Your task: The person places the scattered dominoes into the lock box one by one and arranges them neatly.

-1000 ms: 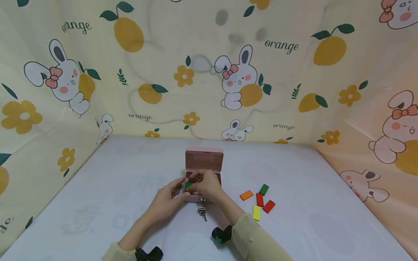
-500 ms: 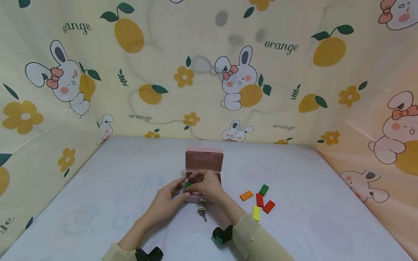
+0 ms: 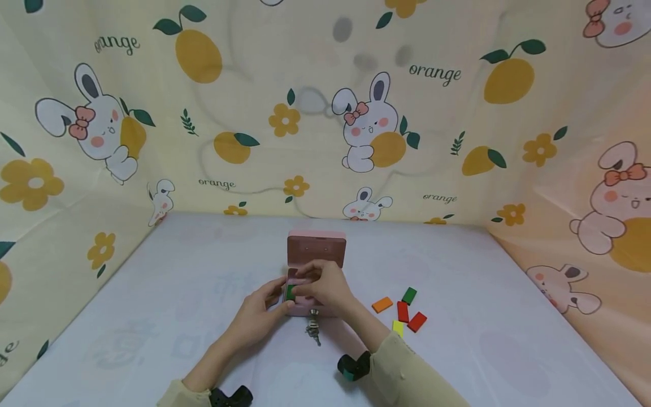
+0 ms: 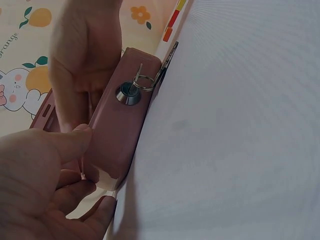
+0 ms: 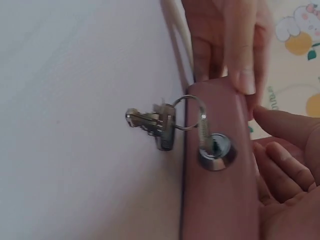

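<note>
A pink metal box (image 3: 325, 311) stands with its lid (image 3: 316, 250) raised. My left hand (image 3: 259, 316) grips its left side, thumb over the front corner, fingers along the side. My right hand (image 3: 325, 287) reaches inside, its thumb touching a green block (image 3: 290, 292) at the left wall. In the right wrist view, a gap shows between the right thumb and the curved fingers. The hand hides most of the interior. A key sits in the front lock (image 5: 218, 151), and more keys (image 5: 155, 125) hang from its ring.
Right of the box lie loose blocks: an orange block (image 3: 382, 304), a green block (image 3: 409, 295), a red block (image 3: 403, 311), another red block (image 3: 417, 321) and a yellow block (image 3: 398, 328) partly behind the sleeve. Patterned cloth (image 3: 315, 141) encloses the white table (image 3: 203, 254).
My right hand has shifted slightly up and right inside the box, leaving more of the green block visible. The right sleeve now covers part of the yellow block. My left hand keeps its hold.
</note>
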### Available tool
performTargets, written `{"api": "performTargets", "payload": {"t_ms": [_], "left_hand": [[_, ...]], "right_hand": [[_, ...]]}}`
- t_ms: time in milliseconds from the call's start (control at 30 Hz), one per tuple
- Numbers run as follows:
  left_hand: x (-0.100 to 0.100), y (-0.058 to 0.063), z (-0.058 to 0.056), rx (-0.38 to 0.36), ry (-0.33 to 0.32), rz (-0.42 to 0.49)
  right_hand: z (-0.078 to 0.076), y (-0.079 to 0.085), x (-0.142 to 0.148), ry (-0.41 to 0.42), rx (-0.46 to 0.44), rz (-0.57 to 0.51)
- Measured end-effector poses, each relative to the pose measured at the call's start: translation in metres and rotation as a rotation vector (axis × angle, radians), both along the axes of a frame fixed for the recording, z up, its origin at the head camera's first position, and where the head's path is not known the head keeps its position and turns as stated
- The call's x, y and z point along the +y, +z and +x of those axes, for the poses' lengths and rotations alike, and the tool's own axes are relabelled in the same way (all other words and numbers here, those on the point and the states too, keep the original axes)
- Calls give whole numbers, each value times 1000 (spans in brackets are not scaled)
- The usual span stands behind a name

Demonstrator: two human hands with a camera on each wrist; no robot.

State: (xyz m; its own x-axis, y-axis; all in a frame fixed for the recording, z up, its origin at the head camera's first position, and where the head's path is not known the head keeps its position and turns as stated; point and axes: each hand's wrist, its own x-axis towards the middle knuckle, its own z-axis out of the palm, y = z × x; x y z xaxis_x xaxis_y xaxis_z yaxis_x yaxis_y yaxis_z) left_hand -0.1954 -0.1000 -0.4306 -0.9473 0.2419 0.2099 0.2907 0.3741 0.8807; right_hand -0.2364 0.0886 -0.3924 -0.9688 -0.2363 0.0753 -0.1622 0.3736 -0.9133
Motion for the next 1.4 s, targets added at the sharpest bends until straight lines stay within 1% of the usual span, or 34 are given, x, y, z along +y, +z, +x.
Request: {"api": "performTargets", "payload": {"t_ms": [100,200,233,267,300,400,467,500,567,767,867,1000,1133,1267,1400], "left_hand": [[-1,-2,0,3,5,0],[-1,-3,0,4,10,4],[-1,-3,0,4,12,5],[-1,-3,0,6,13,4],[-1,-3,-1,9,13,1],[-1,-4,-1,16,16,-7],[0,-5,-2,20,14,-11],[0,-6,-2,18,14,-10],[1,-6,-1,16,12,-8],[3,-5,-1,0,-2,-14],[2,-4,-1,12,3,-15],[1,-2,-1,12,-10,-2],[0,-2,-2,12,-12,-14],[-2,-2,-3,15,-4,-25],[-3,-2,-3,8,-8,-24]], "right_hand": [[6,3,4,19,10,-35],[16,7,13,30,25,-47],[19,8,16,28,37,-44],[26,14,19,26,48,-37],[30,15,24,23,55,-36],[41,20,40,-9,70,-23],[47,22,54,-40,59,-24],[46,18,63,-60,52,-25],[50,18,82,-103,32,-23],[60,18,142,-234,17,4],[65,18,169,-268,14,18],[72,17,197,-305,9,92],[76,11,216,-341,-27,147],[75,1,224,-323,-93,122],[72,-7,223,-302,-157,125]]}}
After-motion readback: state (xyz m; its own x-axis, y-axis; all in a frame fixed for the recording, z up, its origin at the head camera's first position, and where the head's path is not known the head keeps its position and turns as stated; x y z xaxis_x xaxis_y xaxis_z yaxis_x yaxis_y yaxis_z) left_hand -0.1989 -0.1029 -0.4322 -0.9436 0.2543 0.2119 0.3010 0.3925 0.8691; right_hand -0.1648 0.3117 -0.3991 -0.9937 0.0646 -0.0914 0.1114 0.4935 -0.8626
